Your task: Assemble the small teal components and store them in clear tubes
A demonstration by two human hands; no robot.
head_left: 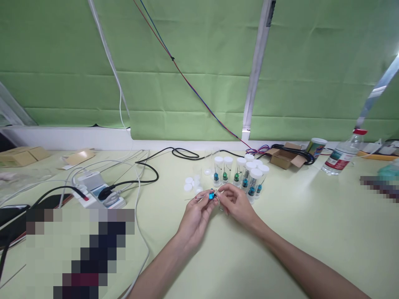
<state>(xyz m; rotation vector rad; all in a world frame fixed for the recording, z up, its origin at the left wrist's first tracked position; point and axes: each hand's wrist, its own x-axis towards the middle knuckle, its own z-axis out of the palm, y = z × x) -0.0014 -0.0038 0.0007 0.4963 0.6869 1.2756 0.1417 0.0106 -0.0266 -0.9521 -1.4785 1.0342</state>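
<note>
Between my two hands is a small shiny blue part [211,195] with a thin wire-like piece sticking out to the left. My left hand [195,214] pinches it between thumb and fingers. At the part's right end the fingertips of my right hand [238,204] are closed; exactly what they grip is too small to see. Just behind my right hand stand several clear tubes [240,168] with white lids, holding similar blue or green pieces with thin dark leads. Loose white caps [188,187] lie behind my left hand, beside some lidless clear tubes [197,171].
On the left are a power strip [114,200] with plugs and trailing white and black cables. A small open cardboard box [285,160], a can [316,147] and a red-capped bottle [344,153] stand at the back right. Green blinds [193,95] hang behind the table.
</note>
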